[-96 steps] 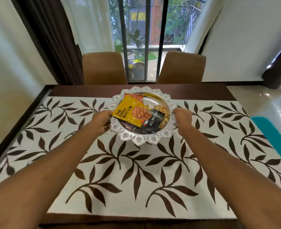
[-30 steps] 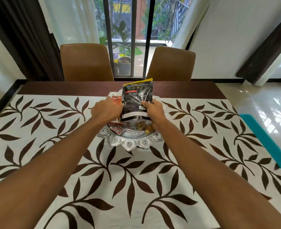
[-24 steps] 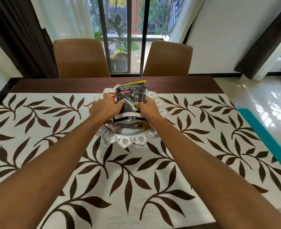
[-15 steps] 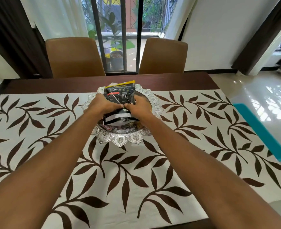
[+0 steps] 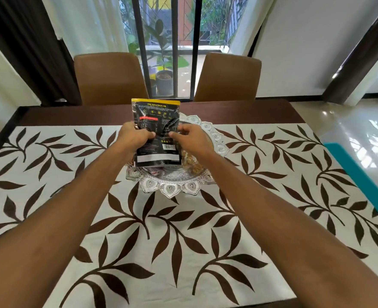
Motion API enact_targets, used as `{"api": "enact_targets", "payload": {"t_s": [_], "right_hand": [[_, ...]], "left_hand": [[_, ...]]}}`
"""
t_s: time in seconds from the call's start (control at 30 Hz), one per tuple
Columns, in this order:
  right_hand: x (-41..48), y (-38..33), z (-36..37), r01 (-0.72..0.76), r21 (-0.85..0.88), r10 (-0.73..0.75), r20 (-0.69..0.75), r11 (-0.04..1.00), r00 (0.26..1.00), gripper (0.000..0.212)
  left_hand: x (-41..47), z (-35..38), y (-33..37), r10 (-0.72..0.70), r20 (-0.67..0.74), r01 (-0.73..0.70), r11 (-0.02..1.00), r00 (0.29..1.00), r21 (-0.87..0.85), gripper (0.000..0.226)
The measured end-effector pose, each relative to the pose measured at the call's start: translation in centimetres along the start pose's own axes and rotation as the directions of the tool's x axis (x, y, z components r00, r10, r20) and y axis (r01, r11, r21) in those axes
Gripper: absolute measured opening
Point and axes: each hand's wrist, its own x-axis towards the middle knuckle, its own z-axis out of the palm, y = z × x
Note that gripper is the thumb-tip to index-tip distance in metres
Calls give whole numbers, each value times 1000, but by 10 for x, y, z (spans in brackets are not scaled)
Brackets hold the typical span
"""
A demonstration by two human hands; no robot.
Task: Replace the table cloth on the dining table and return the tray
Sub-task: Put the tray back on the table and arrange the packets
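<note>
Head view: both hands' grip holds black pouch (image 5: 156,130) upright above tray (image 5: 217,138).

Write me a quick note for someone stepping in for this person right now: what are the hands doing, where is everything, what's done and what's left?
Left hand and right hand: both grip the black nut pouch, held upright over the silver tray.
Tray sits mid-table on the leaf-print table cloth; loose nuts and other packets lie in it.
Done: cloth is spread on the dining table, tray is back on it.
Left: probably set the pouch down in the tray and tidy.
</note>
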Motion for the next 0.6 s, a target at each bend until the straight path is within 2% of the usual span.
{"api": "enact_targets", "payload": {"t_s": [0.07, 0.17, 0.3, 0.37, 0.47, 0.6], "right_hand": [[8, -2, -4, 37, 4, -37, -22, 999, 999, 9], [21, 9, -11, 123, -222, -129, -17, 967, 991, 19], [31, 18, -6, 334, -512, -255, 220, 791, 941, 33], [33, 21, 1, 422, -550, -281, 324, 721, 903, 37], [33, 26, 12, 485, -561, -279, 416, 671, 866, 39], [13, 32, -3, 586, -562, -308, 515, 584, 800, 38]], "left_hand": [[4, -10, 1, 56, -59, -56, 998, 997, -5, 28], [10, -23, 0, 133, -189, -134, 991, 973, 10, 35], [14, -37, -7, 209, -305, -209, 977, 929, 31, 32], [14, -36, -11, 266, -318, -254, 964, 910, 78, 35], [17, -35, -15, 323, -330, -300, 946, 887, 121, 36], [17, -32, -16, 303, -345, -287, 953, 888, 98, 36]]}}
